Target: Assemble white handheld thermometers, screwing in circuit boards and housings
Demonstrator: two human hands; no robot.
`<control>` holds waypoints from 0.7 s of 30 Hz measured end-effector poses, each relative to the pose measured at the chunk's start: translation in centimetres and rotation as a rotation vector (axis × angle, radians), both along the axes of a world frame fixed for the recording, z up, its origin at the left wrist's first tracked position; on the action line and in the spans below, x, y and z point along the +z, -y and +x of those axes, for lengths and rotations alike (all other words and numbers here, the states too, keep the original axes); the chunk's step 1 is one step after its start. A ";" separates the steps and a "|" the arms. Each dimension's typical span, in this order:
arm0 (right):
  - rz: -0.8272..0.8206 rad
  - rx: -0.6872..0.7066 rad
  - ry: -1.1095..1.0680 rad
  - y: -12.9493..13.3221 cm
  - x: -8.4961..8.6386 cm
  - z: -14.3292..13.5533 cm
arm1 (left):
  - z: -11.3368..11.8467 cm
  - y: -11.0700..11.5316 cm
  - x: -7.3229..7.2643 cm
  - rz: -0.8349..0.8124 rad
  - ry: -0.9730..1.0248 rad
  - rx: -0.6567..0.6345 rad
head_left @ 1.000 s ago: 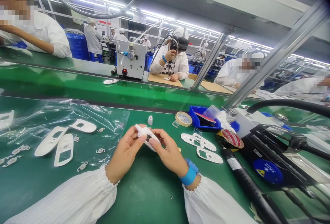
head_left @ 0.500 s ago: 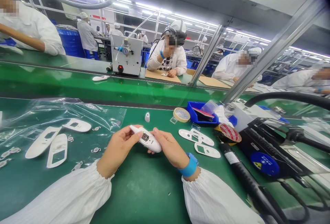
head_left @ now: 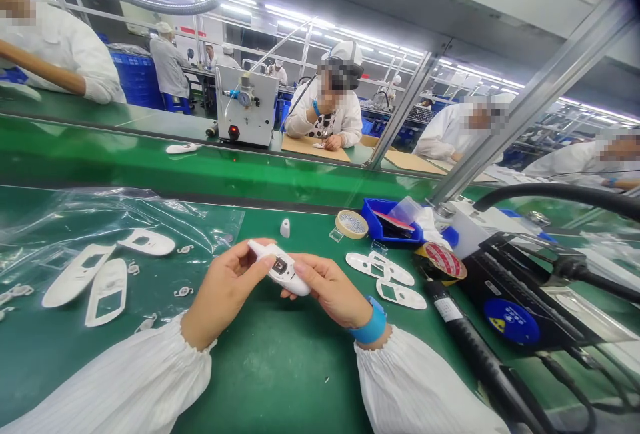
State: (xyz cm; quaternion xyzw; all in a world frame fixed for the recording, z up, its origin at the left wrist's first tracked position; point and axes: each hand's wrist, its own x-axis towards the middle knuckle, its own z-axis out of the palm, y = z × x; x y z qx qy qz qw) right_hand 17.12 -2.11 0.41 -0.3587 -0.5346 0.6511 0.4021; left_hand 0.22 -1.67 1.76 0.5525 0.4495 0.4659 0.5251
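A white pointed device with a dark square opening is held above the green table. My left hand grips its narrow end, thumb beside the opening. Around the rounded end are the fingers of my right hand, its thumb on top; a blue band circles that wrist. Just beyond the device stands a small white cap. White shell pieces lie to the right of my right hand. More white shells and small white clip parts rest at the left, some on clear plastic film.
Behind the right-hand shells are a tape roll and a blue bin. A black tool and a black device fill the right side. Across the green conveyor, people in white sit near a machine.
Both hands still hold the device, which is tilted slightly differently, its opening a little more toward the camera. The white piece on the conveyor has moved left.
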 end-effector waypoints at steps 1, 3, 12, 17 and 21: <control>0.005 -0.003 0.015 0.0 0.0 0.0 | 0.0 -0.1 0.0 -0.012 0.012 -0.007; 0.016 -0.013 0.037 0.0 0.1 0.0 | -0.1 -0.3 -0.2 -0.036 0.034 -0.021; 0.201 -0.146 0.259 0.2 0.0 -0.2 | -0.4 -1.1 -0.7 -0.088 0.057 -0.077; 0.409 -0.249 0.415 0.5 0.3 0.0 | -0.7 -1.4 -0.3 -0.072 0.042 -0.101; 0.454 -0.327 0.425 0.5 0.3 0.0 | -0.5 -1.1 -0.3 -0.022 0.029 -0.141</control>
